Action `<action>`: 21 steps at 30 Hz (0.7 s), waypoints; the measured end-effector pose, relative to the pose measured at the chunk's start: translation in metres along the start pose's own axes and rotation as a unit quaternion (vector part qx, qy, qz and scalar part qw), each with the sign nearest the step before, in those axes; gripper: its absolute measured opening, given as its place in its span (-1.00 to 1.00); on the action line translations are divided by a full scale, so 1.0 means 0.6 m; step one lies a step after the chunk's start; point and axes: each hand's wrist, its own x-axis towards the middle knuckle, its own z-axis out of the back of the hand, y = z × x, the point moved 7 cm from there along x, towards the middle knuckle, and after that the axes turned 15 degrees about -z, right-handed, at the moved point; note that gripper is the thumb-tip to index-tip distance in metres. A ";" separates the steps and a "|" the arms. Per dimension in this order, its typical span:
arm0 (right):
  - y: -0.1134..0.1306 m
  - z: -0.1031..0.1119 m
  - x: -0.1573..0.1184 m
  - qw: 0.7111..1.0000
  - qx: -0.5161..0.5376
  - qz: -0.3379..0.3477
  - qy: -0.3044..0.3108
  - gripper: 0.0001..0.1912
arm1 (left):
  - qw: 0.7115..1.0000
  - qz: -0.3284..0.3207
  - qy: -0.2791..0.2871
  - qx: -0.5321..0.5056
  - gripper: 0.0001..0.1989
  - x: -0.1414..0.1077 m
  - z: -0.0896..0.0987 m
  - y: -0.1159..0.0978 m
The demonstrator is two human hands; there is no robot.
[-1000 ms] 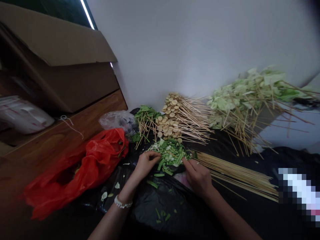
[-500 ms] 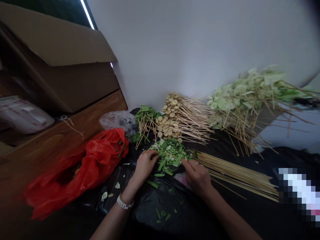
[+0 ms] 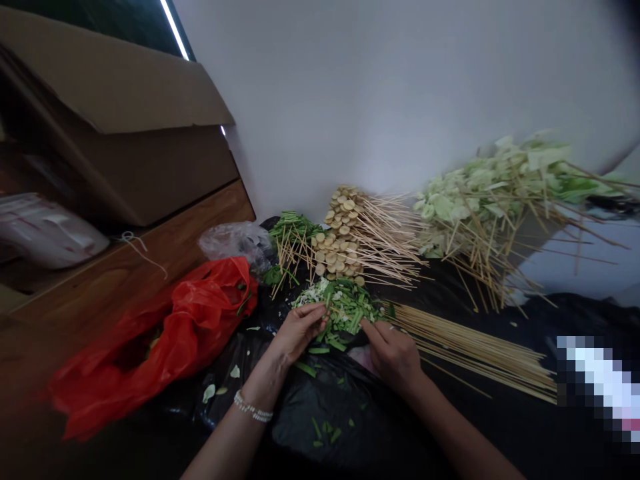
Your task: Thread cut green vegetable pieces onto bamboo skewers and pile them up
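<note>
A heap of chopped green vegetable pieces [image 3: 350, 303], mixed with pale bits, lies on black plastic between my hands. At the heap's left side, my left hand [image 3: 301, 328] pinches a green vegetable piece [image 3: 327, 308], mostly covered by the fingertips. My right hand [image 3: 393, 350] is closed at the right side of the heap. A thin bamboo skewer [image 3: 341, 311] seems to run leftward from its fingers over the greens; most of it is hard to make out. Loose bamboo skewers [image 3: 475, 347] lie in a bundle just right of that hand.
Behind the heap lie skewered pale round slices [image 3: 340, 250] and skewered greens [image 3: 293, 227]. Skewered cabbage leaves [image 3: 480, 180] are piled at the right by the wall. A red plastic bag [image 3: 200, 307], a clear bag [image 3: 237, 243] and a cardboard box [image 3: 150, 167] are at the left.
My left hand has moved slightly right, toward my right hand, and its fingers have come together over the greens. My right hand has barely moved.
</note>
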 end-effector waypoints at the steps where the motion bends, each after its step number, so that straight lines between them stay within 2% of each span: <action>1: 0.000 0.000 0.000 1.000 0.000 0.000 -0.001 -0.64 | 1.000 0.000 0.002 0.002 -0.70 -0.001 -0.002 -0.001; 11: 0.001 -0.001 0.000 1.000 0.010 0.003 0.002 -0.64 | 1.000 0.000 -0.018 0.010 -0.69 0.002 0.000 -0.003; 21: 0.002 0.005 0.001 1.000 0.019 0.006 -0.003 -0.65 | 1.000 -0.004 -0.003 0.022 -0.72 0.001 -0.007 -0.003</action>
